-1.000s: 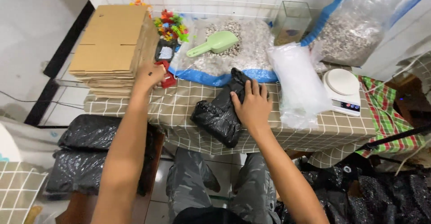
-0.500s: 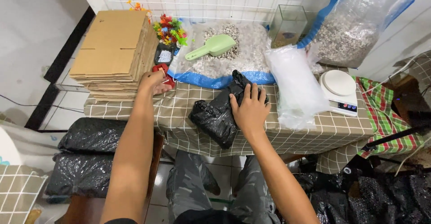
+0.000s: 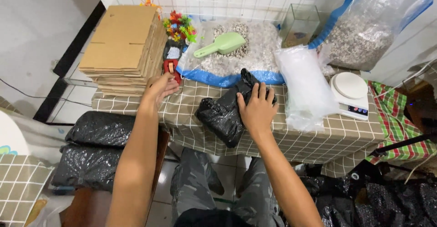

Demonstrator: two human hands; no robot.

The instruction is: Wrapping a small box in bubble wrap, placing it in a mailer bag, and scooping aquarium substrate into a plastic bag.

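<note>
**A:** Where is your black bag (image 3: 223, 115) right now?

**B:** It lies on the checked desk (image 3: 318, 138), just in front of the blue-edged sack of gravel (image 3: 255, 49) and beside the clear plastic bag (image 3: 305, 83). Your right hand (image 3: 257, 108) rests flat on its upper end, fingers (image 3: 261, 93) spread and pressing down, not pinching anything.

**A:** And your left hand (image 3: 159, 88)?

**B:** It is well apart from the black bag, near the red tape dispenser (image 3: 172, 68) beside the stack of flat cardboard (image 3: 123, 49). Its fingers are curled loosely together; I cannot tell whether they touch the dispenser.

**A:** How do you think the black bag will handle?

**B:** To judge by its bulging, lumpy shape, it is full and fairly heavy for its size. The film looks thin, glossy and slippery, and soft enough to slump. You'd do best to grip the gathered neck at the end nearest the gravel sack, and support the belly from beneath.

**A:** Anything else close to it?

**B:** A green scoop (image 3: 221, 45) lies on the gravel behind it, and a white scale (image 3: 349, 93) stands beyond the clear bag.
</note>
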